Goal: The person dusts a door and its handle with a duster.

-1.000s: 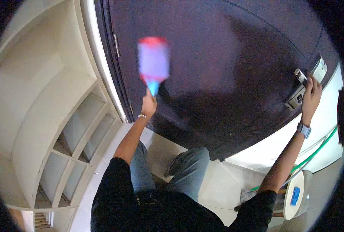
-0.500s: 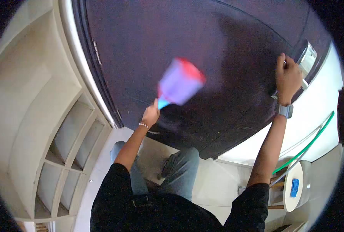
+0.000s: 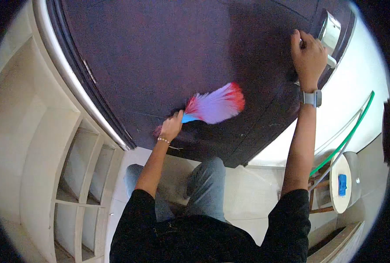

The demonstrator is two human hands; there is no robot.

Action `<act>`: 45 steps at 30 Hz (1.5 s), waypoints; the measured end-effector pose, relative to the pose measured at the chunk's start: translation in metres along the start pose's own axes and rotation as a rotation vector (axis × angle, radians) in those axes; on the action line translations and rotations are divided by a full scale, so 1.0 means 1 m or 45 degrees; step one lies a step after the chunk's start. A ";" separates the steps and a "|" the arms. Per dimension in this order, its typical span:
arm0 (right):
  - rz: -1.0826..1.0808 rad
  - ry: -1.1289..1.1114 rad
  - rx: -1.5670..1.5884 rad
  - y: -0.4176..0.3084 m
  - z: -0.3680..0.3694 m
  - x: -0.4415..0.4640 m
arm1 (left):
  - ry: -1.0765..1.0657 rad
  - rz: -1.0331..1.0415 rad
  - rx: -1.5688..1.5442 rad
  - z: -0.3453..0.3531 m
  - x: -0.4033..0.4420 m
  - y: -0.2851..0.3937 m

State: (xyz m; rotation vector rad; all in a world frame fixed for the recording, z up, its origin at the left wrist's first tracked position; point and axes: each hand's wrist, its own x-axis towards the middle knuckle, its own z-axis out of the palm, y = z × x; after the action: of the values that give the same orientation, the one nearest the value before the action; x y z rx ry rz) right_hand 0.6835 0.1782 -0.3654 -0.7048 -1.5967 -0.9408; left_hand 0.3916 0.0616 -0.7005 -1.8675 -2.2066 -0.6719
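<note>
My left hand (image 3: 172,127) is closed around the blue handle of a feather duster (image 3: 217,104) with lilac and red bristles. The bristle head points right and lies close to the lower part of a dark brown door (image 3: 160,57); whether it touches the surface I cannot tell. At the upper right, my right hand (image 3: 311,57) has its fingers curled round the door handle (image 3: 331,60), which they mostly hide. A shiny metal lock plate (image 3: 332,31) sits just beside that hand, near the door's edge.
Cream shelving (image 3: 79,158) stands at the left beside the door frame (image 3: 57,52). To the right, a green stick (image 3: 350,135) leans by a round stool (image 3: 338,166) bearing a blue cloth (image 3: 342,185). My knees (image 3: 206,184) are just below the door.
The duster has swung down, its bristles now pointing right rather than up and right. My right hand stays at the handle. The camera view has shifted, so the door appears higher.
</note>
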 end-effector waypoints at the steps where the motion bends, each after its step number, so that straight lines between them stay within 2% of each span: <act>1: -0.010 0.034 -0.002 0.001 0.001 -0.001 | 0.027 -0.050 -0.076 -0.003 0.000 0.003; 2: -0.020 0.072 -0.005 0.002 0.002 -0.001 | 0.057 -0.099 -0.151 -0.006 0.002 0.008; 3: -0.020 0.051 0.024 0.003 0.002 -0.002 | 0.120 -0.266 -0.290 -0.007 0.002 0.017; 4: -0.015 0.053 0.009 0.003 0.002 -0.002 | 0.118 -0.251 -0.291 -0.005 0.004 0.026; 6: -0.018 0.080 0.050 0.002 0.001 -0.002 | 0.490 -0.472 -0.784 -0.001 0.009 0.044; 7: -0.003 0.041 0.044 0.000 -0.001 -0.001 | 0.584 -0.345 -0.783 0.000 0.010 0.052; 8: -0.016 0.040 0.040 0.001 -0.002 -0.002 | 0.587 -0.348 -0.796 0.000 0.009 0.056; 10: -0.025 0.112 0.053 0.000 0.002 -0.001 | 0.042 -0.056 -0.287 -0.007 0.008 0.059; 11: -0.008 0.030 0.032 0.000 -0.001 0.000 | -0.090 0.086 -0.090 -0.009 0.012 0.058; 15: -0.001 0.041 0.023 -0.002 -0.001 0.000 | 0.027 0.151 -0.231 0.003 0.013 0.074; 17: -0.012 0.061 0.034 -0.002 -0.001 0.002 | 0.344 -0.112 -0.941 0.000 0.016 0.100; 18: -0.016 0.064 0.043 -0.002 -0.001 0.000 | 0.339 -0.117 -0.946 -0.001 0.019 0.109; 20: -0.027 0.002 0.077 0.000 -0.005 -0.002 | 0.507 -0.127 -1.087 0.000 0.022 0.125; 21: -0.031 -0.042 0.111 0.002 -0.006 0.000 | 0.366 -0.201 -1.036 0.001 0.021 0.129; 22: -0.041 -0.046 0.114 0.008 -0.006 0.000 | 0.370 -0.209 -1.045 0.001 0.020 0.129; 24: -0.162 -0.126 0.230 0.021 -0.008 0.001 | -0.035 0.027 -0.451 -0.001 0.019 0.122; 25: -0.132 -0.281 0.310 0.024 -0.017 0.006 | -0.045 0.131 -0.305 -0.007 0.018 0.121; 26: -0.123 -0.281 0.302 0.030 -0.021 0.011 | -0.050 0.142 -0.303 -0.008 0.019 0.122; 28: 0.123 -0.648 0.453 0.051 -0.028 0.016 | -0.014 0.194 -0.297 -0.010 0.022 0.128; 29: 0.215 -0.733 0.402 0.064 -0.027 0.014 | -0.024 0.213 -0.301 -0.010 0.023 0.135; 30: 0.156 -0.478 0.445 0.070 -0.019 0.003 | 0.136 0.147 -0.434 -0.009 0.025 0.144; 31: 0.139 -0.427 0.356 0.065 -0.021 0.000 | 0.297 0.076 -0.570 -0.007 0.027 0.153; 33: 0.039 -0.278 0.229 0.054 -0.018 0.000 | 0.304 0.084 -0.682 -0.001 0.040 0.171; 34: 0.097 -0.276 0.209 0.048 -0.020 0.000 | 0.309 0.077 -0.779 0.001 0.044 0.177; 35: 0.070 -0.159 0.215 0.045 -0.017 -0.002 | 0.300 0.086 -0.783 0.002 0.046 0.182; 36: 0.038 -0.040 0.222 0.044 -0.012 -0.003 | 0.167 0.156 -0.641 0.003 0.049 0.187; 37: 0.036 -0.043 0.215 0.043 -0.012 -0.004 | 0.038 0.222 -0.500 0.005 0.050 0.190; 38: 0.030 -0.034 0.187 0.043 -0.012 -0.003 | 0.039 0.225 -0.507 0.008 0.052 0.190; 40: 0.013 -0.024 0.157 0.044 -0.010 -0.002 | -0.165 0.448 -0.286 0.018 0.055 0.186; 44: 0.048 -0.005 0.159 0.043 -0.008 -0.004 | -0.115 0.377 -0.374 0.024 0.050 0.201; 45: 0.076 0.003 0.163 0.042 -0.007 -0.004 | -0.084 0.294 -0.537 0.022 0.048 0.209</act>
State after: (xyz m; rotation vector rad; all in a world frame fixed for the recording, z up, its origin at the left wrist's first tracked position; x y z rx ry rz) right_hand 0.7229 0.1940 -0.3598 -0.6586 -1.6097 -0.7884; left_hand 0.5875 0.1370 -0.6532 -2.3251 -1.9510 -1.1106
